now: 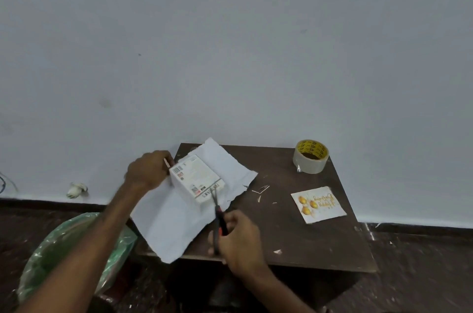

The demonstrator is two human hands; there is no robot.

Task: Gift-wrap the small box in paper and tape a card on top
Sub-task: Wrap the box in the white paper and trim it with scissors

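Box [197, 179] sits on paper [176, 223] at the counter's [302, 241] left side, left hand [149, 170] grip holding its end. Right hand [239, 241] grip wraps scissors [217, 210], blades at box's near corner. Card [318, 205] lies right.

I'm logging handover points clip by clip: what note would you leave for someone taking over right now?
Left hand grips the small box at its far end, steadying it on the paper.
Right hand holds the scissors, blades at the paper beside the box's near end.
Tape roll stands at the table's far right corner; card lies flat on the right, apart from the box.
Done: box placed on paper, trimming apparently under way.
Left: finish cutting, fold and tape the paper, tape the card on top.
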